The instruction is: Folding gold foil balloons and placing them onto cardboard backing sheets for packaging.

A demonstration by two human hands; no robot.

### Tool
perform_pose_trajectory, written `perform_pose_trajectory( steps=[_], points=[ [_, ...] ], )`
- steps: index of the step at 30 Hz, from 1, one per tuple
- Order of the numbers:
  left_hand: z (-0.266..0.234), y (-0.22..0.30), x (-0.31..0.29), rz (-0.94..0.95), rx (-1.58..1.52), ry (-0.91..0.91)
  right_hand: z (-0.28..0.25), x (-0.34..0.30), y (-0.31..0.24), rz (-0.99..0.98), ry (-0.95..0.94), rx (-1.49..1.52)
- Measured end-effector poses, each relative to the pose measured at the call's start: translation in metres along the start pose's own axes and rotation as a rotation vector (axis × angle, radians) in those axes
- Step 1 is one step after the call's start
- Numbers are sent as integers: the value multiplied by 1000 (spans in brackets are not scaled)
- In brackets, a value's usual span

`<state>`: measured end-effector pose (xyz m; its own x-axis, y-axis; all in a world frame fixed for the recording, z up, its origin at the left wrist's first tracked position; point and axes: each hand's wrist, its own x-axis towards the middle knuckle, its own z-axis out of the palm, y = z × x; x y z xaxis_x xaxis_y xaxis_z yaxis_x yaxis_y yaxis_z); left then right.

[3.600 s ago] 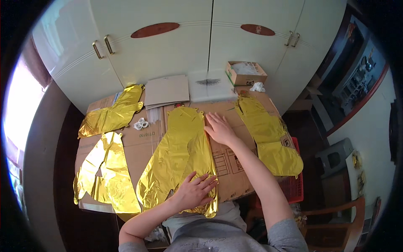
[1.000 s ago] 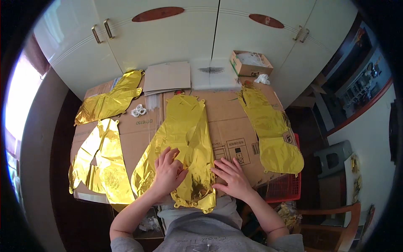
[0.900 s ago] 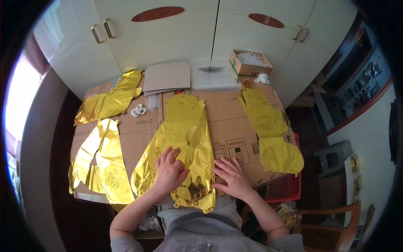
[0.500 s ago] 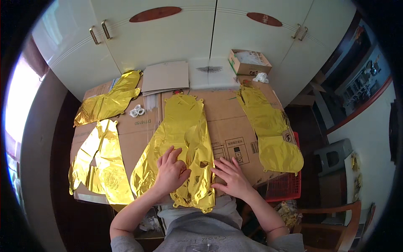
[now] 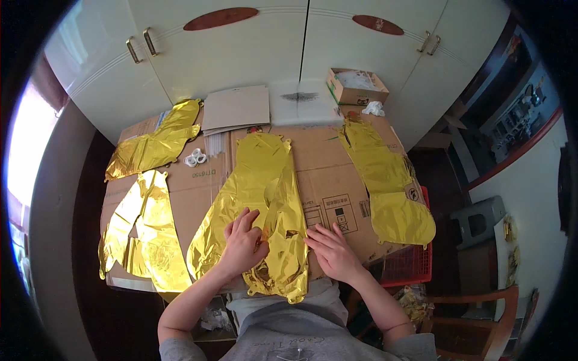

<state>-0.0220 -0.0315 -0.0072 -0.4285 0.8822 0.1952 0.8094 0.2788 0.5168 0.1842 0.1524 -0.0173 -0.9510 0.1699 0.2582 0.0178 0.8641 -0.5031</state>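
Observation:
A flat, uninflated gold foil balloon (image 5: 259,171) lies in front of me, its near end creased and hanging past the table's front edge. My left hand (image 5: 242,243) rests on its lower middle, some fingers stretched forward and others bent. Along the balloon's right edge, beside a small dark opening in the foil, my right hand (image 5: 333,253) lies with its fingers extended and fingertips touching the edge. Neither hand visibly grips anything. The foil beneath my left palm is hidden.
More flat gold balloons lie around: an A-shaped balloon (image 5: 159,237) at left, another balloon (image 5: 150,147) behind it, and a long balloon (image 5: 391,186) at right. White rings (image 5: 195,157), cardboard sheets (image 5: 238,111) and an open box (image 5: 358,87) sit farther back. A red basket (image 5: 409,268) stands right.
The foil under and near my left hand has shifted, with its creases changed and the near end more crumpled. Both hands stay in nearly the same places.

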Motion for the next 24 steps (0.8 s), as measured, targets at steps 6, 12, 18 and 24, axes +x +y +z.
perform_pose_trajectory(
  steps=[6,12,18,24],
  points=[
    [-1,-3,1,-8,-51,-18,-2,2,-3,0,13,-14],
    [1,-5,1,-1,-57,-8,-2,2,-5,-7,11,-53],
    [0,-4,1,-4,-53,-15,-1,2,-5,-9,18,-58],
    [-6,3,5,-31,72,70,1,1,-3,-33,24,-62]
  ],
)
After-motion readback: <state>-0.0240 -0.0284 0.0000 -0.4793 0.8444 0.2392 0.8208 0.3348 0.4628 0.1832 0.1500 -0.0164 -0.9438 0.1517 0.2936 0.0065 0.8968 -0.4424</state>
